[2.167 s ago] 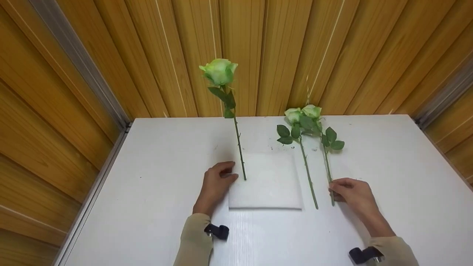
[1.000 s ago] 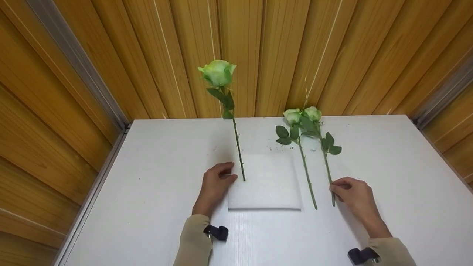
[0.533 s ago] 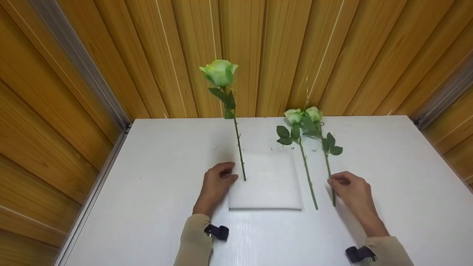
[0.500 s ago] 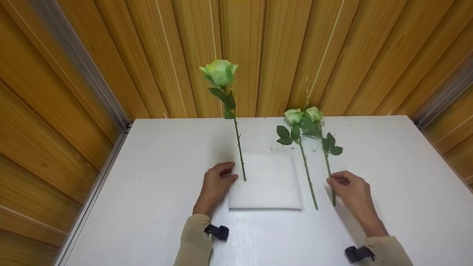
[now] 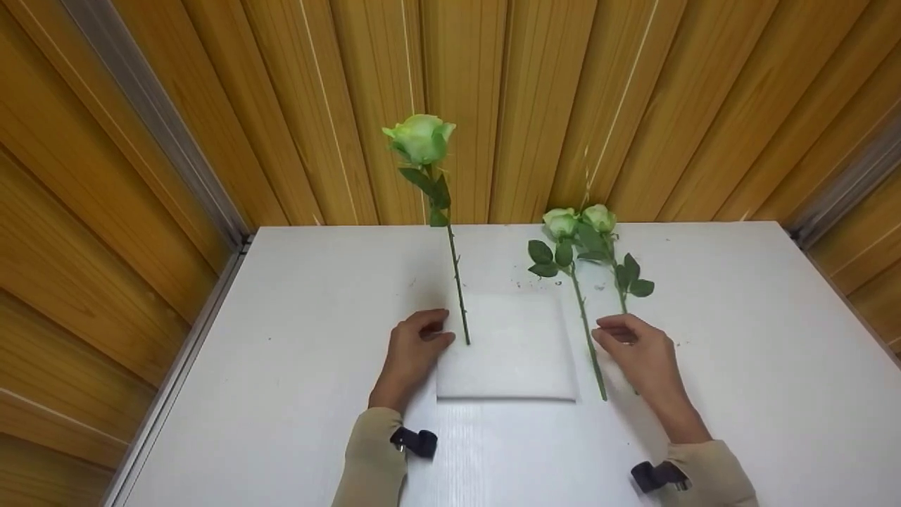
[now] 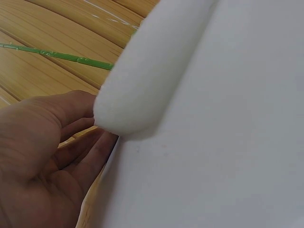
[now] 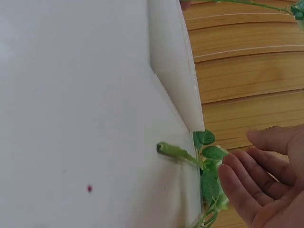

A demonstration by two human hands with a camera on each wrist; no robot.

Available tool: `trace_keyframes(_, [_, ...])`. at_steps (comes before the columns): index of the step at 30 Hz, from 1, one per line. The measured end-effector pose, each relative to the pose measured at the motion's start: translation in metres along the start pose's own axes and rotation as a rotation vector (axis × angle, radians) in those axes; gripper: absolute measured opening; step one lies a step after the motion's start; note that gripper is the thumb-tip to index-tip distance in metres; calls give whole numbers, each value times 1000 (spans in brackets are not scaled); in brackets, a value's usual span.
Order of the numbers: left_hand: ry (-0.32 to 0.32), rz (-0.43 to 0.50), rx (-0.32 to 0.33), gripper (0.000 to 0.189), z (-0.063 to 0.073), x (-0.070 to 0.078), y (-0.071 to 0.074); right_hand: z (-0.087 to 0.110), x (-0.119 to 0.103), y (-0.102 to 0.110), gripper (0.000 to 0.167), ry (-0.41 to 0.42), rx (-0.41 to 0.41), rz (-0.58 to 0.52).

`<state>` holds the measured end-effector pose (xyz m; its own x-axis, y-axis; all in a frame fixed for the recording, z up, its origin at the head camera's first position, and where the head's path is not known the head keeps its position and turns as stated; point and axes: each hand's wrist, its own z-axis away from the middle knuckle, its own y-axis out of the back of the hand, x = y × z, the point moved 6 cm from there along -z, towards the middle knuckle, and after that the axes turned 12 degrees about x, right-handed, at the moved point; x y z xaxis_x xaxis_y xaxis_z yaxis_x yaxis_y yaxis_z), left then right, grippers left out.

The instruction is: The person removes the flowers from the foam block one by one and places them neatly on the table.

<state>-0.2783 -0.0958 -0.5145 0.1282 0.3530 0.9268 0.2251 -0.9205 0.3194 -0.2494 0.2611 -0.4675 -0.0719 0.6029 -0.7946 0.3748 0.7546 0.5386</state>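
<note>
A pale green rose (image 5: 421, 139) stands upright, its stem foot in the white foam block (image 5: 521, 359), leaning slightly left. My left hand (image 5: 410, 355) rests at the block's left edge. In the left wrist view, that hand's fingertips touch the side of the foam (image 6: 142, 80), thumb and fingers apart. Two more green roses lie to the block's right. My right hand (image 5: 644, 359) hovers beside the nearer stem (image 5: 589, 341) and covers part of the farther rose (image 5: 598, 220). In the right wrist view, its fingers (image 7: 242, 175) are loosely bent near a stem end (image 7: 175, 152), holding nothing.
The white table (image 5: 324, 303) has small specks near the back. Wood-patterned panels (image 5: 464, 105) rise behind and at both sides, with a metal frame rail (image 5: 176, 141) at left. A black wrist camera (image 5: 415, 441) sits on the left sleeve.
My right hand has let go of the farther rose's stem and moved left toward the nearer lying rose. That farther rose had shifted slightly. My left hand and the upright rose stay put.
</note>
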Motion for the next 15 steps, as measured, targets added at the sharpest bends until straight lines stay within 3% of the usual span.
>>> trace_keyframes(15, [21, 38, -19, 40, 0, -2, 1, 11, -30, -43, 21, 12, -31, -193])
